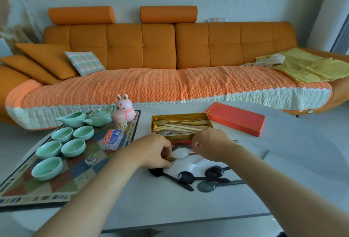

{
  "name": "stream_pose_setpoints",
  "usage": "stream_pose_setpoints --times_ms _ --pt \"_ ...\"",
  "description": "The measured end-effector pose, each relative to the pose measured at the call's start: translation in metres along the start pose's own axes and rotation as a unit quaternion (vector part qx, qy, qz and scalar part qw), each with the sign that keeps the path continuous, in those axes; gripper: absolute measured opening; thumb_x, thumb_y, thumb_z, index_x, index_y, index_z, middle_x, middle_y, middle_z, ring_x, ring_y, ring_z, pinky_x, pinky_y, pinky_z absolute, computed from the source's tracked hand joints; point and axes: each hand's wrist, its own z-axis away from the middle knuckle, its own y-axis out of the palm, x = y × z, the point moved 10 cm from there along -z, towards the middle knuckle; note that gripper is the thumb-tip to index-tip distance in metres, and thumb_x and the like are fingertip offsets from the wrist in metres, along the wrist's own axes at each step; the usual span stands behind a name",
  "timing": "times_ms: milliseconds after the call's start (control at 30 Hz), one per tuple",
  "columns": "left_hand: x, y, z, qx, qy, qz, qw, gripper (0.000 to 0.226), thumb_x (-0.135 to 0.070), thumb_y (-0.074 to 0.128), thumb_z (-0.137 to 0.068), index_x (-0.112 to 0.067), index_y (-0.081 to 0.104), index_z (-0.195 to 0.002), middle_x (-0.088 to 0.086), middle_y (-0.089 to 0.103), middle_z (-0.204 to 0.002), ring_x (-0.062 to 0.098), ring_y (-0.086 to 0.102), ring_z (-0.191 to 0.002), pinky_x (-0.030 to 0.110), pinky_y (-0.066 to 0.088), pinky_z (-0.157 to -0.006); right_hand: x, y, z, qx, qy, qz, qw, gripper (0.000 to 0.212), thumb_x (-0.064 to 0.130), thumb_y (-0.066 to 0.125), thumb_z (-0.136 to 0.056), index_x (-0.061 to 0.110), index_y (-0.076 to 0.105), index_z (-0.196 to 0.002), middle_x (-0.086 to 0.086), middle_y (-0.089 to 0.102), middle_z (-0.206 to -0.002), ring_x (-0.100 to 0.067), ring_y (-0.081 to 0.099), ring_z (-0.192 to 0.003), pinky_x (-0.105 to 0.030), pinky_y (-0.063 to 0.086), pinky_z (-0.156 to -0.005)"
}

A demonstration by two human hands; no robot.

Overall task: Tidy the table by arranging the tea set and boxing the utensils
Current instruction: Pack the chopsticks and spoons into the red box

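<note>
Head camera looked down on a pale table [283, 170] where both hands worked close together, just at the 6 o'clock side of an open gold box [181, 115]. Between them lay a white spoon [180, 153], its long axis running 9 to 3 o'clock: bowl toward 9, handle toward 3. The left hand [156, 150] had its fingers curled round the bowl end, and the right hand [211, 145] pinched the handle end with bent fingertips. Inside the box, gold utensils lay lengthwise on the same 9-to-3 line. A red lid [236, 118] sat at the box's 3 o'clock, just beside it. Several black spoons [187, 177] lay loose at 6 o'clock from the hands, bowls toward 9, handles toward 3 or 4. Off at 9 o'clock, green cups [62, 134] and a teapot [100, 116] stood on a patterned mat [56, 185].
</note>
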Motion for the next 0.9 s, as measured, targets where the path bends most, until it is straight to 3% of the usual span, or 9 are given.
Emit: stream_pose_setpoints --times_ms 167,300,367,467,567,633,700,800,900 --pt "0.005 -0.010 0.005 -0.015 -0.003 0.025 1.000 0.012 -0.041 0.062 -0.089 -0.040 0.071 -0.097 -0.020 0.063 -0.101 0.004 0.059 -0.090 0.029 0.052 -0.080 -0.007 0.005 -0.004 -0.005 0.042 0.011 0.999 0.026 0.021 0.043 -0.091 0.024 0.069 -0.087 0.002 0.066 -0.082 -0.021 0.061 -0.074 -0.032 0.053 -0.061" --pt "0.017 -0.015 0.005 -0.037 -0.020 0.114 0.993 0.012 -0.033 0.054 -0.098 -0.034 0.066 -0.097 -0.014 0.064 -0.096 0.008 0.062 -0.088 0.030 0.051 -0.080 -0.004 -0.004 -0.004 -0.021 0.019 -0.071 0.997 0.029 0.036 0.046 -0.097 0.024 0.069 -0.086 0.003 0.066 -0.079 -0.019 0.059 -0.072 -0.033 0.050 -0.062" --pt "0.027 -0.022 0.003 -0.077 -0.038 0.203 0.975 0.018 -0.029 0.048 -0.101 -0.029 0.065 -0.096 -0.011 0.063 -0.082 0.009 0.065 -0.075 0.036 0.054 -0.076 -0.002 -0.011 -0.003 -0.037 -0.002 -0.129 0.991 0.030 0.042 0.048 -0.096 0.026 0.071 -0.085 0.005 0.067 -0.078 -0.017 0.060 -0.072 -0.034 0.050 -0.063" --pt "0.051 -0.038 0.000 -0.165 -0.074 0.285 0.941 0.027 -0.023 0.039 -0.104 -0.022 0.064 -0.093 -0.002 0.056 -0.063 0.015 0.055 -0.061 0.035 0.047 -0.069 0.002 -0.023 -0.001 -0.061 -0.031 -0.200 0.977 0.020 0.033 0.054 -0.095 0.026 0.072 -0.099 0.012 0.067 -0.088 -0.010 0.060 -0.079 -0.032 0.051 -0.069" --pt "0.075 -0.038 -0.006 -0.205 -0.127 0.353 0.904 0.026 -0.023 0.038 -0.104 -0.019 0.064 -0.099 0.004 0.056 -0.064 0.017 0.052 -0.060 0.033 0.042 -0.067 0.001 -0.035 -0.005 -0.096 -0.040 -0.218 0.971 0.026 0.022 0.055 -0.096 0.020 0.068 -0.118 0.010 0.064 -0.104 -0.010 0.059 -0.091 -0.027 0.048 -0.080" --pt "0.085 -0.039 -0.009 -0.225 -0.152 0.379 0.885 0.025 -0.026 0.043 -0.103 -0.015 0.064 -0.107 0.005 0.058 -0.071 0.017 0.053 -0.064 0.032 0.042 -0.067 -0.001 -0.041 -0.010 -0.119 -0.042 -0.220 0.967 0.028 0.017 0.053 -0.097 0.018 0.067 -0.122 0.006 0.065 -0.112 -0.014 0.061 -0.099 -0.026 0.048 -0.083" --pt "0.088 -0.044 -0.011 -0.247 -0.167 0.338 0.893 0.023 -0.030 0.045 -0.102 -0.018 0.062 -0.110 0.002 0.062 -0.086 0.016 0.056 -0.076 0.030 0.041 -0.070 -0.008 -0.043 -0.017 -0.134 -0.025 -0.232 0.963 0.029 0.014 0.051 -0.099 0.017 0.067 -0.122 0.005 0.062 -0.105 -0.015 0.061 -0.092 -0.021 0.043 -0.075" --pt "0.083 -0.052 -0.014 -0.275 -0.164 0.226 0.920 0.027 -0.027 0.045 -0.101 -0.021 0.059 -0.124 0.000 0.060 -0.121 0.018 0.056 -0.109 0.032 0.042 -0.084 -0.025 -0.041 -0.030 -0.139 0.024 -0.231 0.963 0.031 0.013 0.048 -0.101 0.019 0.066 -0.125 0.003 0.057 -0.098 -0.016 0.057 -0.081 -0.023 0.038 -0.067" --pt "0.070 -0.052 -0.021 -0.280 -0.120 0.075 0.950 0.038 -0.021 0.046 -0.101 -0.017 0.049 -0.139 0.006 0.049 -0.139 0.025 0.045 -0.127 0.041 0.040 -0.101 -0.036 -0.032 -0.042 -0.110 0.057 -0.207 0.971 0.033 0.012 0.045 -0.101 0.018 0.065 -0.127 -0.003 0.062 -0.111 -0.016 0.058 -0.073 -0.025 0.042 -0.062"
